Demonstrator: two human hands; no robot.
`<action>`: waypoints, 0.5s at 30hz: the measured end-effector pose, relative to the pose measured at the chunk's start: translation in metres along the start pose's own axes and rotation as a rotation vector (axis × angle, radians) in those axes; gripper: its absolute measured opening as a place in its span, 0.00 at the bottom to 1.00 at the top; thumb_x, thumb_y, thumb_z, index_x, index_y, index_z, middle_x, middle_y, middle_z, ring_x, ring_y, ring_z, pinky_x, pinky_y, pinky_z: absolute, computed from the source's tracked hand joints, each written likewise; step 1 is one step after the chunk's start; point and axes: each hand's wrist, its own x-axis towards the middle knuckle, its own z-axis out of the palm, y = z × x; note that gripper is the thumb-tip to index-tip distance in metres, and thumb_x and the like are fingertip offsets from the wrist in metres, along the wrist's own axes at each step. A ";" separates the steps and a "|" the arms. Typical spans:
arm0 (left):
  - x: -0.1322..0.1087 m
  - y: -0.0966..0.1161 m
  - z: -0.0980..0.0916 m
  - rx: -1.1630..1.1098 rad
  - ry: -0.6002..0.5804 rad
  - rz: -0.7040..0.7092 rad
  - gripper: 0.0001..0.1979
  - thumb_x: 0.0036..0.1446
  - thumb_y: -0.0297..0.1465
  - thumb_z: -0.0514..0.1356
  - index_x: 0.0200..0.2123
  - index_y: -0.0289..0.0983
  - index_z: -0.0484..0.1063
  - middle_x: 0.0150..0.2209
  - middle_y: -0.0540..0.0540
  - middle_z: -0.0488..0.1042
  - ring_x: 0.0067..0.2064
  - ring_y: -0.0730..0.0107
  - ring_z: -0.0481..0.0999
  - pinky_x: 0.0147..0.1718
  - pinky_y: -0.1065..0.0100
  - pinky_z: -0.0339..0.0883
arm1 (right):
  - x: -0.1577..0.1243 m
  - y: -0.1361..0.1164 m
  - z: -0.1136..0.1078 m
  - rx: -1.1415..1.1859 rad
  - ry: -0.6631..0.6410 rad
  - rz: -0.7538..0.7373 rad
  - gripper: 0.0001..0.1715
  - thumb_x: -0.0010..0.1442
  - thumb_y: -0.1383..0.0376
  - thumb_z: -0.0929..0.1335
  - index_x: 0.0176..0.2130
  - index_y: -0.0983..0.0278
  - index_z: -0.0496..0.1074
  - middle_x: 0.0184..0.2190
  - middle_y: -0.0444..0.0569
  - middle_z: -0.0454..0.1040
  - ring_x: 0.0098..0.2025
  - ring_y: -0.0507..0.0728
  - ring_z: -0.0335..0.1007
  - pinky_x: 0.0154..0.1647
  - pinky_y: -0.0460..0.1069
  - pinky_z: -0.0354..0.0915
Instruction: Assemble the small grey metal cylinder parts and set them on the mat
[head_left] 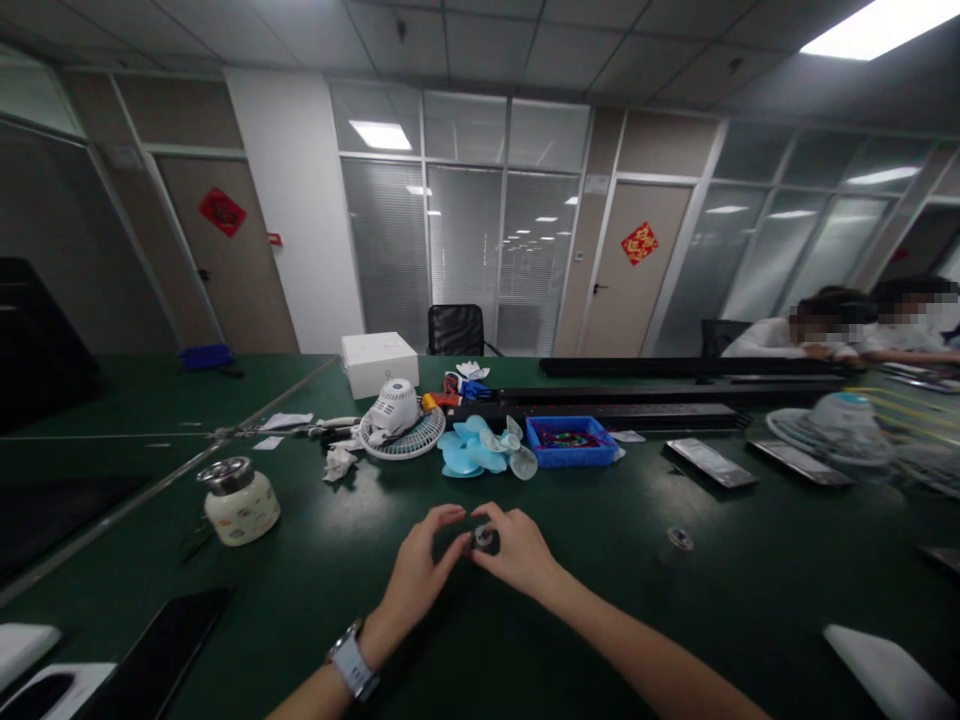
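Observation:
Both hands meet over the green table near the middle of the view. A small metallic, round part sits between the fingers. My right hand is curled around it, thumb and forefinger pinching it. My left hand, with a watch on the wrist, has its thumb tip against the part's left side and its forefinger arched apart above. A similar small metal part stands on the table to the right. Beyond the hands lie light blue fan blades and a translucent propeller.
A blue tray holds wires. Behind are a white fan housing, a white box and long black bars. A cream jar stands left. Flat metal pieces lie right; other people sit at the far right.

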 end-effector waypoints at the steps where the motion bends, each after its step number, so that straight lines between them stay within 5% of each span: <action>1: 0.004 0.005 0.004 -0.007 -0.036 0.002 0.17 0.60 0.35 0.56 0.53 0.41 0.63 0.50 0.43 0.75 0.52 0.59 0.73 0.52 0.53 0.65 | 0.000 0.001 0.004 0.025 0.006 0.004 0.25 0.50 0.61 0.71 0.48 0.59 0.67 0.38 0.46 0.78 0.42 0.59 0.73 0.45 0.50 0.63; 6: 0.022 0.018 0.014 -0.032 -0.138 -0.023 0.20 0.56 0.29 0.57 0.53 0.42 0.63 0.43 0.45 0.79 0.47 0.60 0.77 0.48 0.56 0.68 | -0.003 0.008 0.020 0.247 0.054 0.042 0.20 0.50 0.63 0.70 0.44 0.60 0.67 0.37 0.45 0.79 0.41 0.57 0.75 0.43 0.49 0.65; 11: 0.027 0.017 0.007 -0.070 -0.017 -0.066 0.11 0.55 0.31 0.57 0.43 0.41 0.65 0.36 0.48 0.81 0.40 0.62 0.80 0.42 0.60 0.71 | -0.005 0.013 0.029 0.312 0.118 0.028 0.18 0.50 0.59 0.72 0.41 0.60 0.68 0.37 0.44 0.78 0.40 0.57 0.75 0.42 0.49 0.66; 15: 0.014 -0.005 -0.010 -0.075 0.044 -0.104 0.14 0.54 0.36 0.59 0.43 0.42 0.64 0.35 0.47 0.81 0.41 0.61 0.80 0.44 0.58 0.70 | -0.005 0.012 0.029 0.322 0.111 0.060 0.20 0.48 0.56 0.73 0.40 0.59 0.69 0.37 0.44 0.78 0.41 0.57 0.75 0.42 0.50 0.66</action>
